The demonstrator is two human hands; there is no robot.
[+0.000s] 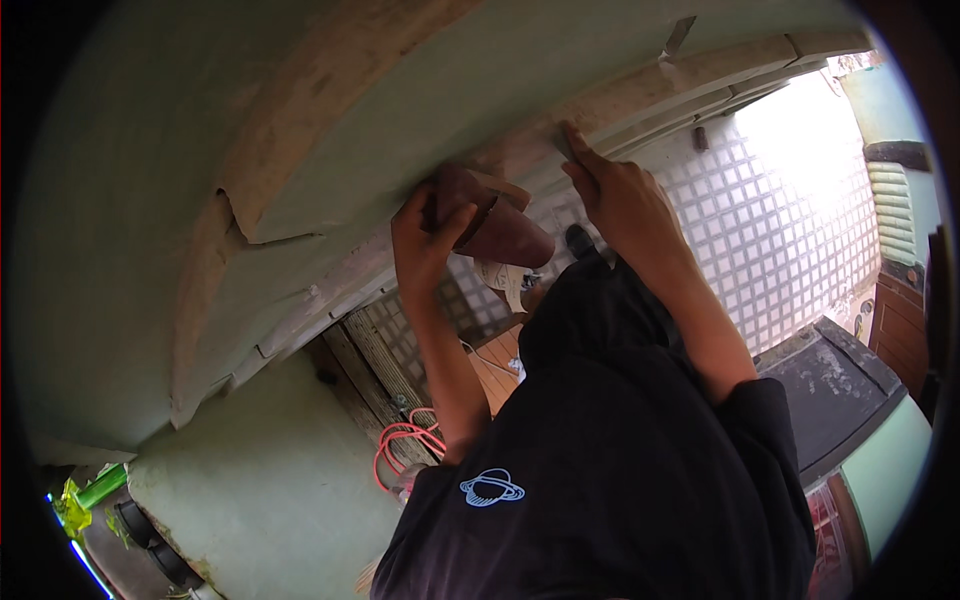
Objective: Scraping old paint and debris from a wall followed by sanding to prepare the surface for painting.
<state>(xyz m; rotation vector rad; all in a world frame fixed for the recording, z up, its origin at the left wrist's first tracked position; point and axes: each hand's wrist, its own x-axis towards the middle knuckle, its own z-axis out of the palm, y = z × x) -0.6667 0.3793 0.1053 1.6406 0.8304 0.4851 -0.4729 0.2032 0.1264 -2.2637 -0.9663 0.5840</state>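
Observation:
My left hand (418, 238) is closed on a curled sheet of dark reddish-brown sandpaper (503, 232). A pale, printed back shows along the sheet's lower edge. The hand is close against a green wall (350, 180), beside a worn wooden trim board (640, 95). Further right, my right hand (628, 205) reaches up to the same board. Its index finger stretches onto the wood, with the thumb just below and the other fingers curled in. A small dark patch shows between thumb and index finger; I cannot make out what it is.
Below lies a floor of pale square tiles (740, 210). A dark-topped cabinet (825, 390) stands at the right. Coiled red cord (400, 445) hangs near my left elbow, beside weathered wooden boards (365, 375). The trim has cracks and gaps at its joints.

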